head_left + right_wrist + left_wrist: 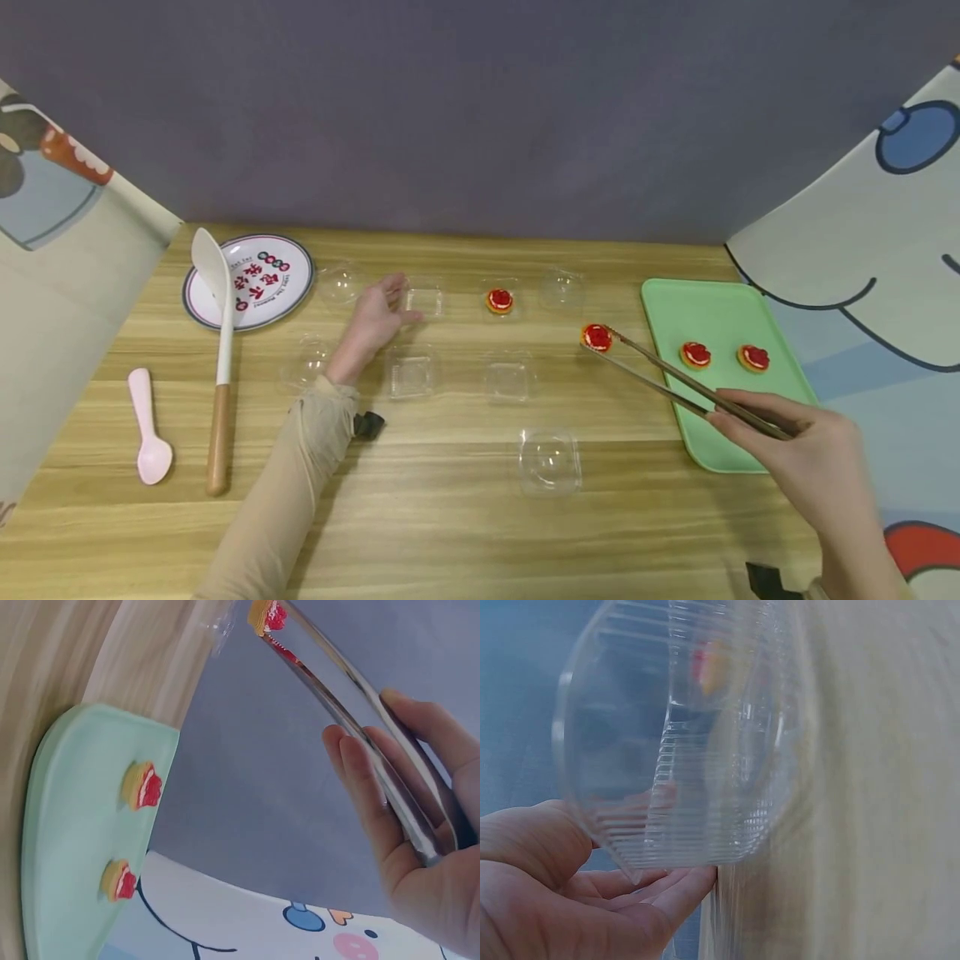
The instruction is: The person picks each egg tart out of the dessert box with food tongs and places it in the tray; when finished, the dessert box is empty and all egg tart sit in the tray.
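Observation:
My right hand point(806, 458) grips metal tongs point(675, 385), thumb on one arm and fingers on the other. Between the tong tips is a small tart point(597, 337) with red and white topping, held above the table left of the green tray point(664, 302). At the back of the table, my left hand point(375, 315) is beside a clear plastic box point(426, 302), thumb and fingers spread at its left side. In the left wrist view, the ribbed box point(682, 832) stands close over the extended fingers point(679, 896). To its right, another tart point(499, 301) sits in a clear box.
Two more tarts, one left point(696, 355) and one right point(753, 358), lie on the tray. Several clear boxes and lids, including a near lid point(550, 462), are spread mid-table. At left are a plate point(281, 287), a wood-handled ladle point(220, 425) across it, and a pink spoon point(153, 458).

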### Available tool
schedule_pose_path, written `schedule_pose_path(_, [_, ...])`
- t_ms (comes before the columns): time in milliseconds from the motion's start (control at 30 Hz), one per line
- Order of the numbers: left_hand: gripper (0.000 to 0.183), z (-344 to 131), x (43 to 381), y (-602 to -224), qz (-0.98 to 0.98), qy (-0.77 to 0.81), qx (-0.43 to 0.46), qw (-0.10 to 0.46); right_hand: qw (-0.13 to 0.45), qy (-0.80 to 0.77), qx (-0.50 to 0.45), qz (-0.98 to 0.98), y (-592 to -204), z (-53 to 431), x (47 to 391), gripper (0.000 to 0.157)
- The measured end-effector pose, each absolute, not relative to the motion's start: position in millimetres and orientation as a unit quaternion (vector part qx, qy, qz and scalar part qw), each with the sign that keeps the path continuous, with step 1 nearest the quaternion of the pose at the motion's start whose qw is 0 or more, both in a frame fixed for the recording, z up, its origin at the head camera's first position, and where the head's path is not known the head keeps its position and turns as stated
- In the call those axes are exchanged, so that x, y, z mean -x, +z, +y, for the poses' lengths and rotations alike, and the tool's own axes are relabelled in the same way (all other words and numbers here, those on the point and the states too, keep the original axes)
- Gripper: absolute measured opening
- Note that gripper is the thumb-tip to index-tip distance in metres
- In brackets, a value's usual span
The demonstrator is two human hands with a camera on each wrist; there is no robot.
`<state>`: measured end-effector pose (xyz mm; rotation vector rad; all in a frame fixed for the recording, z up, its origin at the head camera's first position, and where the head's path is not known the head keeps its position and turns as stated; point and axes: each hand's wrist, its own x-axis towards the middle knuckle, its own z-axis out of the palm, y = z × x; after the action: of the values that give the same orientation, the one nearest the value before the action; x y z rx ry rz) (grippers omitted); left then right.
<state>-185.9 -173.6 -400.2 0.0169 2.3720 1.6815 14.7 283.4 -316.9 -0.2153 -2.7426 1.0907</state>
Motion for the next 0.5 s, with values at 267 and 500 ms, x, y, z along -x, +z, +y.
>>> schedule_pose_path(267, [0.082,-172.8,185.7,-400.6,0.815,0.568,-0.010,0.117,0.068,0.351,0.132,-0.924,-316.6,292.9,-28.0,0.039])
schedule_pose_path(500, [0.081,-173.4,185.0,-399.8,0.813,0.570,-0.014,0.113,0.041,0.350,0.198,-0.915,-319.7,306.5,-43.3,0.046])
